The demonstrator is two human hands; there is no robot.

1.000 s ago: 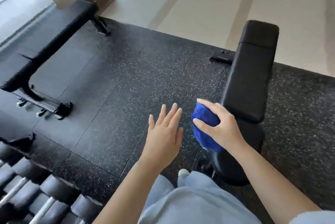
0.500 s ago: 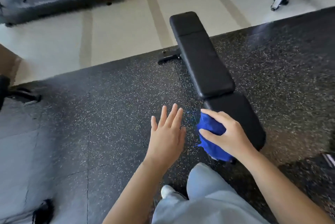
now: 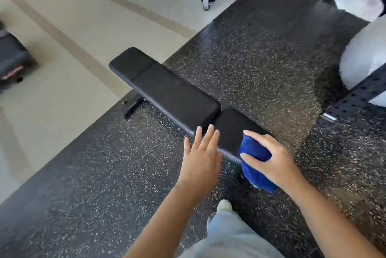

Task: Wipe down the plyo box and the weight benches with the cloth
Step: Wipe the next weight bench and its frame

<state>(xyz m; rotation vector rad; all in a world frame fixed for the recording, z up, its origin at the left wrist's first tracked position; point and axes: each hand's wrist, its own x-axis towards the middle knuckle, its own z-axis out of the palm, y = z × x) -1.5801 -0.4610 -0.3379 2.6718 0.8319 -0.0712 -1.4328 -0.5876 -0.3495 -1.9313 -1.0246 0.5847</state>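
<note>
Centre frame: your right hand [image 3: 273, 159] grips the bunched blue cloth [image 3: 255, 165] at the near end of the weight bench [image 3: 173, 94], your left hand [image 3: 200, 153] held flat, fingers straight, beside it; the bench wipe looks about to start, next calling for strokes toward upper left.

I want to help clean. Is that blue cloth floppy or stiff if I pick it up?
Probably floppy: the blue cloth bunches in the right hand and its end droops. Likely light, since one hand holds it.
</note>
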